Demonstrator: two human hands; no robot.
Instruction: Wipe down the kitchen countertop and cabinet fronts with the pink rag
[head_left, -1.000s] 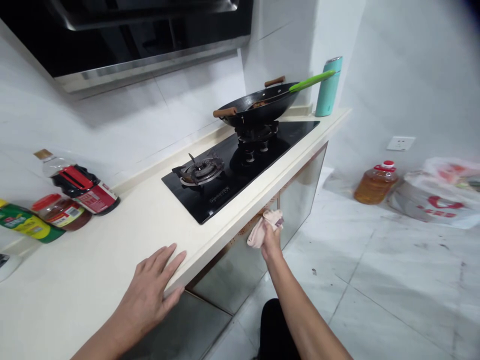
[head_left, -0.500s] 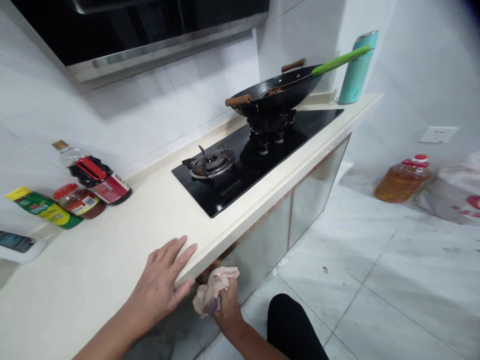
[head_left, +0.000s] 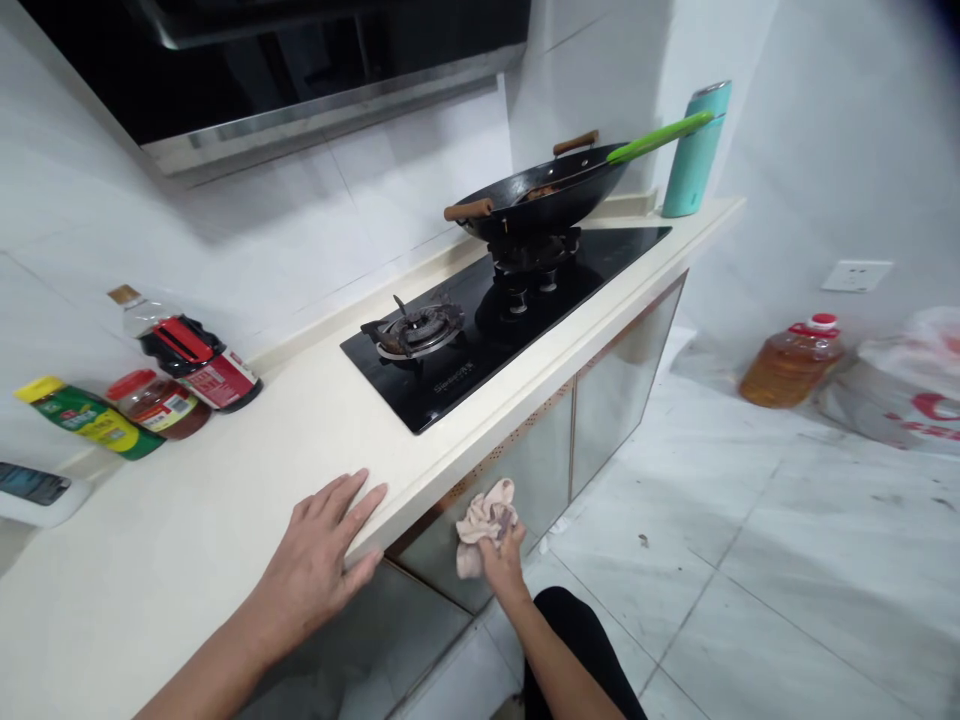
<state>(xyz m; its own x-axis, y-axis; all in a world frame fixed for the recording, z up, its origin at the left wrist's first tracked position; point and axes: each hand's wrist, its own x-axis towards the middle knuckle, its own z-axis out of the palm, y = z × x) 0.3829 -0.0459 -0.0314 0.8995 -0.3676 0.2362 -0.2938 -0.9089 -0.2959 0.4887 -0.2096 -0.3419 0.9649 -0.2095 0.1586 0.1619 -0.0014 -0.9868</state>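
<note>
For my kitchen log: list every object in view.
Cloth: 1, pinkish, in right hand
Hob: 1, black, on counter
Wok: 1, black, on hob
Utensil: 1, green-handled, in wok
Flask: 1, teal, counter's end
Hood: 1, black, above counter
Counter: 1, cream, centre
Bottles: 2, dark and green, counter left
Jar: 1, reddish, between bottles
Container: 1, white, left edge
Cabinet doors: several, greyish, under counter
Jug: 1, amber, floor
Bag: 1, white, beside jug
Socket: 1, white, wall
Leg: 1, black-clad, bottom
Left hand: 1, bare, counter edge
Right hand: 1, bare, gripping cloth
</note>
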